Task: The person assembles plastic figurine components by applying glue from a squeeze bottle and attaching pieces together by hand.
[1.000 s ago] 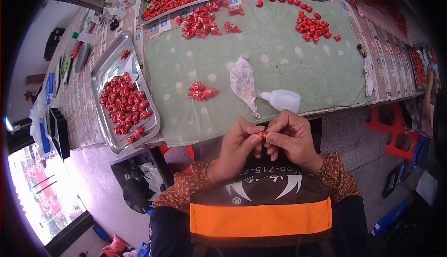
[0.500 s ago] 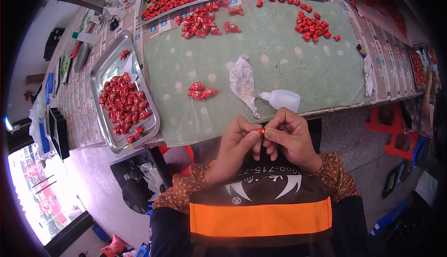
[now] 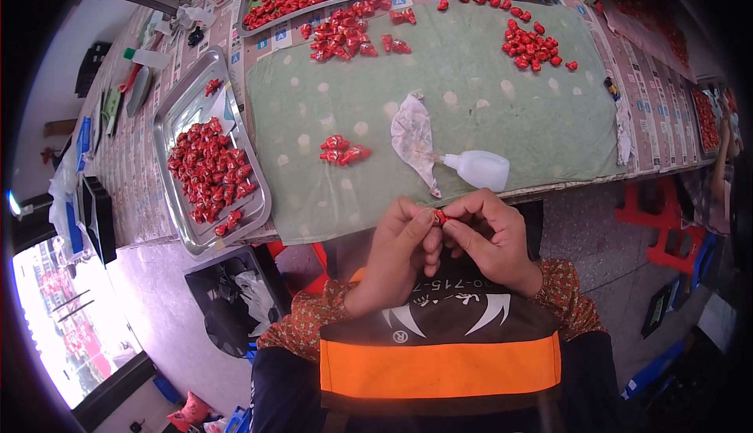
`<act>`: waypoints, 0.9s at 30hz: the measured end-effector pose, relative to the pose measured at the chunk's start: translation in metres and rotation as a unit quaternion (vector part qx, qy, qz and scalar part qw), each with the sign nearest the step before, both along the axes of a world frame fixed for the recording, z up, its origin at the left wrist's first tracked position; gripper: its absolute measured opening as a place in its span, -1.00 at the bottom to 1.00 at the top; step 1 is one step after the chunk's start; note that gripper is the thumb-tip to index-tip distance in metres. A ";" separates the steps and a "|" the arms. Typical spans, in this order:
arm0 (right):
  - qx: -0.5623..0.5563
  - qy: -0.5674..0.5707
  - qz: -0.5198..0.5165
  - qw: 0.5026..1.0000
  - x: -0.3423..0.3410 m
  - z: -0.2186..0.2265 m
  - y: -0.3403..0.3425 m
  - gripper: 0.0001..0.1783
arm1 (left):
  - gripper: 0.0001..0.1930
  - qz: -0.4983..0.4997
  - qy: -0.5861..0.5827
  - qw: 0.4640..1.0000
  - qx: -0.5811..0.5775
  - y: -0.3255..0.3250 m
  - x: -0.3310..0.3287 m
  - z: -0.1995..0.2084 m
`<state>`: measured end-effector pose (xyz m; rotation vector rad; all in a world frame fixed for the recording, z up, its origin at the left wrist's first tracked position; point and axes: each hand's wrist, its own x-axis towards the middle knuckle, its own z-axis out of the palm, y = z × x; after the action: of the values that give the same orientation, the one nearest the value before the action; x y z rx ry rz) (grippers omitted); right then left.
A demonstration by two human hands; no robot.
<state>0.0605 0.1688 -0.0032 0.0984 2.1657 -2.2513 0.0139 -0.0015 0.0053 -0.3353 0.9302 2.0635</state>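
A small glossy red piece is pinched between the fingertips of both hands, just off the table's near edge. My left hand grips it from the left with thumb and forefinger; my right hand grips it from the right. Fingertips cover most of the piece, so its exact kind cannot be made out. Beyond the hands a white squeeze bottle with a thin nozzle lies on its side, its tip against a crumpled whitish cloth. To their left, several red pieces sit in a small group.
A green spotted cloth covers the work area. At the left stands a metal tray of red pieces. Farther back are a red cluster, another red pile and a full tray. A black bin is below the edge.
The red piece has turned slightly between my fingertips, and my right fingers have shifted around it. The table's things appear a little farther right.
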 end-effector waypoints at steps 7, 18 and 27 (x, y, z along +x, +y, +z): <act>0.025 0.016 -0.012 0.999 0.000 -0.001 -0.003 -0.90 | -0.82 -0.008 0.117 0.993 -0.035 0.003 0.001 -0.006; 0.039 0.006 -0.028 0.999 -0.010 0.021 0.002 -0.79 | -0.86 -0.001 0.472 0.811 -0.347 -0.016 -0.048 0.004; 0.092 0.058 -0.068 0.992 -0.013 0.023 0.020 -0.80 | -0.84 -0.026 0.655 0.523 -0.544 -0.046 -0.090 0.008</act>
<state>0.0479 0.1890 0.0198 0.1240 2.4986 -2.1682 -0.0765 -0.0474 0.0130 0.8344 3.0253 1.0070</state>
